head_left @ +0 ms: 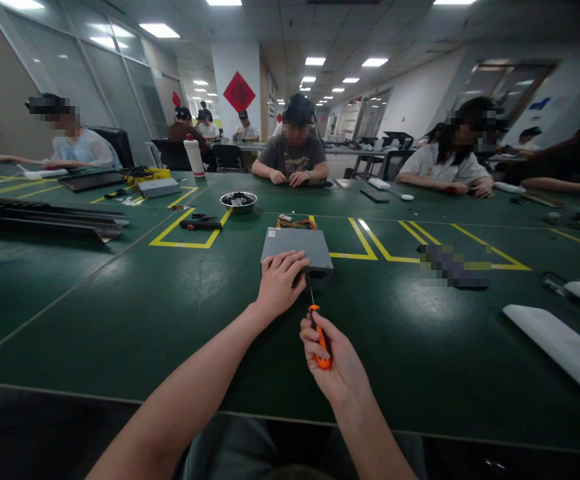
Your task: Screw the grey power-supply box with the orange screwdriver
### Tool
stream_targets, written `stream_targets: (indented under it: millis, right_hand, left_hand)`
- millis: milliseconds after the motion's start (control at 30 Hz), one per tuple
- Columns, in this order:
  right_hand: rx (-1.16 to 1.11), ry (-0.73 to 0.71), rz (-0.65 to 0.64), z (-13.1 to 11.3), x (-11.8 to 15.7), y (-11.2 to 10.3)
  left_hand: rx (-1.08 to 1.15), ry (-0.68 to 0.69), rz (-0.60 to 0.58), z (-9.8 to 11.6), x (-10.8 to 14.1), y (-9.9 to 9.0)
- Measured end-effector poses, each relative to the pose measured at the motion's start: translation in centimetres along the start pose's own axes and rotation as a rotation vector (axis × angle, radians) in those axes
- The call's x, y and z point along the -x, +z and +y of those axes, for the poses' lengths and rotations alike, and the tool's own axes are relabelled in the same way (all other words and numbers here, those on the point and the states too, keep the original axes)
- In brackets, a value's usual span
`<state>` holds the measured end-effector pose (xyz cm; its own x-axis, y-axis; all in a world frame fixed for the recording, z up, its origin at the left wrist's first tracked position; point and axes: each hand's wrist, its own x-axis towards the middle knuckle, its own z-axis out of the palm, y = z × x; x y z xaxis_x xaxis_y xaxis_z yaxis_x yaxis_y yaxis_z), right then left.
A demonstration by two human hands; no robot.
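A grey metal box (295, 243) with a socket on its near side and coloured wires (297, 223) behind it sits on the green table (170, 347). My left hand (281, 283) lies over its near left edge, fingers spread across the top and holding it. In my right hand (333, 353) is an orange and black screwdriver (323, 347), gripped by the handle. The screwdriver's thin shaft points up and away, toward the near side of the box; its tip is too small to make out.
Beyond the box stand a metal bowl (239, 202) of small parts and a white cup (195, 157). Black tools (201, 225) lie left, long dark rails (45, 217) farther left. A white case (560, 350) is at the right. Several people sit across the table.
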<state>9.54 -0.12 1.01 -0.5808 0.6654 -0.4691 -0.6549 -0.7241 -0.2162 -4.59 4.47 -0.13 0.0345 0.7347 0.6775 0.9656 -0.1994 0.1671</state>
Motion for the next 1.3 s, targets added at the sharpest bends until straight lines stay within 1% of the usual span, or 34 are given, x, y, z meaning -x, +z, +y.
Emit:
stream_targets:
  millis: [133,300,433,533,633,833,1000,1133,1200,1300]
  right_hand:
    - [-0.077,0.045,0.008,-0.33,0.0,-0.24]
    - [-0.111,0.094,-0.042,-0.78,-0.08,-0.24]
    - [-0.075,0.05,-0.045,-0.61,-0.2,0.05]
    - [-0.068,0.017,0.006,-0.39,-0.38,0.04]
    - [-0.111,0.031,0.04,-0.37,-0.49,-0.15]
    - [-0.184,0.123,-0.008,-0.82,-0.22,-0.36]
    - [-0.123,0.067,-0.014,-0.67,-0.18,0.03]
    - [-0.107,0.037,0.037,-0.32,-0.44,0.04]
    - [-0.124,0.038,0.061,-0.3,-0.49,-0.11]
    - [-0.151,0.077,0.048,-0.42,-0.43,-0.26]
  left_hand:
    - [-0.002,-0.002,0.012,0.1,0.04,0.11]
    - [0.002,-0.006,0.015,0.22,0.09,0.24]
    - [0.003,-0.012,0.015,0.17,0.06,0.32]
    - [-0.001,-0.013,0.01,0.15,0.01,0.31]
    - [-0.005,-0.012,0.006,0.18,0.01,0.26]
    - [-0.01,-0.015,0.01,0.19,0.08,0.31]
    - [-0.002,-0.018,0.01,0.22,0.04,0.34]
    - [-0.008,-0.015,0.006,0.27,0.0,0.18]
    - [-0.011,-0.012,0.001,0.29,0.0,0.07]
    - [-0.012,-0.011,-0.002,0.28,0.01,0.01]
